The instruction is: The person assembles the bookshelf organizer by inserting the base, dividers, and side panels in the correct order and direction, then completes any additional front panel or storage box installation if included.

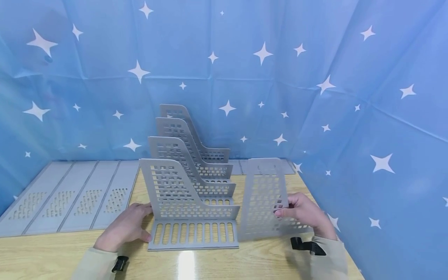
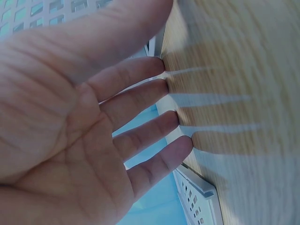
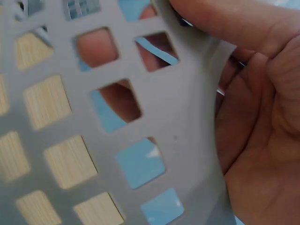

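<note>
A grey file rack [image 1: 190, 198] stands on the table, with several upright perforated dividers one behind another on a slotted base [image 1: 194, 245]. At its left side is my left hand [image 1: 127, 227], thumb near the base's front left corner. The left wrist view shows this hand's fingers [image 2: 140, 91] extended, their tips touching the wood. To the right of the rack, my right hand [image 1: 306, 213] pinches a loose perforated divider panel [image 1: 250, 194] by its edge. That panel [image 3: 187, 117] is upright and slightly tilted, its holes showing fingertips behind it in the right wrist view.
Several flat grey panels [image 1: 82, 179] with punched slots lie side by side on the left of the wooden table [image 1: 52, 256]. More flat grey pieces [image 1: 288, 167] lie behind, at the right. A blue star-patterned curtain [image 1: 241, 89] hangs along the back and right side.
</note>
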Demonstrator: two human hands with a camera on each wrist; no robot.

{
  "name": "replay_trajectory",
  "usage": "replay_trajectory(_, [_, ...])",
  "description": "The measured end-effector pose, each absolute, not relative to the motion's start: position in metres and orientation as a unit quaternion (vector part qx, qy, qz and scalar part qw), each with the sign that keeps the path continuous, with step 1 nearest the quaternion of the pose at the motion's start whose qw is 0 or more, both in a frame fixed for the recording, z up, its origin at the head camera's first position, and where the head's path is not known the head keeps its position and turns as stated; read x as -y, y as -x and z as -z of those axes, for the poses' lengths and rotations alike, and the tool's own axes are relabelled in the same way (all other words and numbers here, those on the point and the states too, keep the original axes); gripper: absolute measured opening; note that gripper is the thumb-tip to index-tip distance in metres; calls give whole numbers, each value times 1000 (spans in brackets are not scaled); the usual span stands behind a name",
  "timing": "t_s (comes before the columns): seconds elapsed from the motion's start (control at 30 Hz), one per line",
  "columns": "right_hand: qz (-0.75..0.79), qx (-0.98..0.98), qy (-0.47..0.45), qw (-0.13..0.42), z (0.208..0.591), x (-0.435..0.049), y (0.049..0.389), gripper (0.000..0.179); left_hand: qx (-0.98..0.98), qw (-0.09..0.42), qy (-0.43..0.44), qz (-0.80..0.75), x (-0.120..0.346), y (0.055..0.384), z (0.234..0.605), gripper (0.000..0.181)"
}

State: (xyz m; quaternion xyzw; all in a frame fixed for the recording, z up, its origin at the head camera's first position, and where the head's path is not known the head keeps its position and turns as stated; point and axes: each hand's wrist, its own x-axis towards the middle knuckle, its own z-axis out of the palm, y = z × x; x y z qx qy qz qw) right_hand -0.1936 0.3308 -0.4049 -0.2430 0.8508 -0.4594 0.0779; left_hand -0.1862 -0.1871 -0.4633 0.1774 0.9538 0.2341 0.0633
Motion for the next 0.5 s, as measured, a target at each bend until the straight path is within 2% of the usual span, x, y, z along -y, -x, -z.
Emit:
replay_trajectory(0.17, [463, -837, 270, 113, 409, -317, 197, 7, -954, 64, -176, -233, 188, 187, 464, 87])
replay_trajectory(0.5, [458, -836, 272, 131, 408, -321, 189, 15, -955, 64, -169, -234, 186, 186, 463, 87])
